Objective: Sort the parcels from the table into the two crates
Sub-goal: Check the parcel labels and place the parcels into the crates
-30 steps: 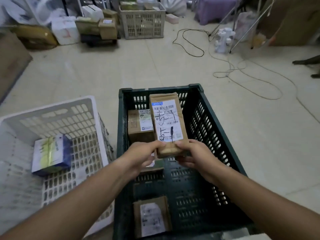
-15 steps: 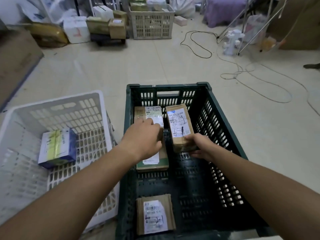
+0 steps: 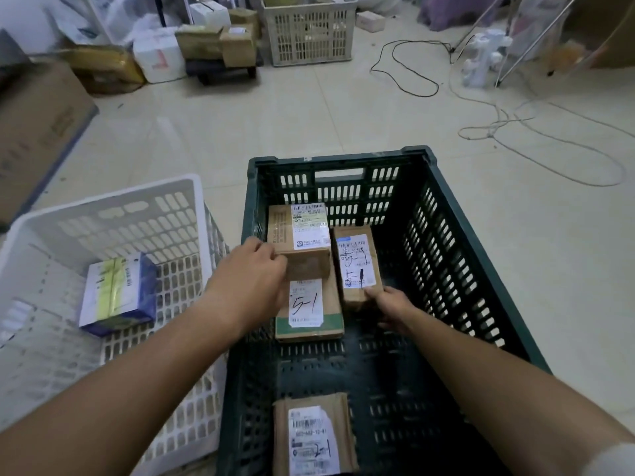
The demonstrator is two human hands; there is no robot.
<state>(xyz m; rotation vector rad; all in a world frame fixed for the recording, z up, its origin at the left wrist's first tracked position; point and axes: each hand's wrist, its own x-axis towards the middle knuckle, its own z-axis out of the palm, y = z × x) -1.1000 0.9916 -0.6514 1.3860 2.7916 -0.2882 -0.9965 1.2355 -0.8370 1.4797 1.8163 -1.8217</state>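
Note:
A dark green crate (image 3: 453, 242) stands on the floor in front of me with several brown parcels in it. My right hand (image 3: 391, 309) grips the near end of a long labelled parcel (image 3: 357, 262) lying on the crate floor. My left hand (image 3: 252, 280) holds the near left corner of a squarish box (image 3: 299, 235), which sits on a flat parcel marked "5-1" (image 3: 309, 310). Another labelled parcel (image 3: 314, 438) lies at the crate's near end. To the left, a white crate (image 3: 113, 214) holds a blue-and-white box (image 3: 117, 293).
Loose cables (image 3: 515, 132) trail over the tiled floor to the right. At the back stand a beige basket (image 3: 309, 29), stacked cartons (image 3: 220, 42) and a white box (image 3: 158, 60). A large flat cardboard sheet (image 3: 37, 132) lies at the far left.
The long parcel has gone from held up in both hands down onto the crate floor on the right. My left hand let go of it and moved to the squarish box.

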